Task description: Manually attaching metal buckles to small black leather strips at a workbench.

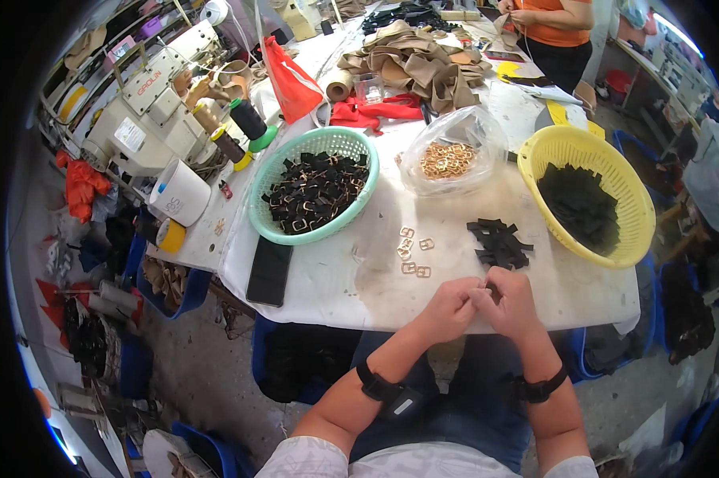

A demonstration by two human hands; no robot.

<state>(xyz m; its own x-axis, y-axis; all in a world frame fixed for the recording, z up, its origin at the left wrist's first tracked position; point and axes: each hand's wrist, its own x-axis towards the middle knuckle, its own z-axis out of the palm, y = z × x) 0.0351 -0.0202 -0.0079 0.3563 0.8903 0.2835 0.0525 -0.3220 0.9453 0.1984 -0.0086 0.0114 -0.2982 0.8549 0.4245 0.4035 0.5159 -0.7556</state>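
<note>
At the table's front edge my left hand (pixel 450 306) and my right hand (pixel 509 301) meet, fingertips pinched together. A small dark piece, seemingly a black fabric strip, shows between the fingers of the right hand; most of it is hidden. What the left fingers pinch cannot be made out. Just beyond the hands lies a loose pile of short black strips (pixel 499 243). Left of that pile, several gold buckles (pixel 407 245) are scattered on the white tabletop. Farther back, a clear plastic bag (pixel 452 151) holds a heap of gold buckles.
A green basket (pixel 257 203) of black strips fitted with gold buckles stands left; a yellow basket (pixel 644 215) of black strips stands right. A black phone (pixel 269 271) lies near the left corner. Beyond are a sewing machine (pixel 148 103), brown pieces (pixel 423 64) and another person (pixel 562 24).
</note>
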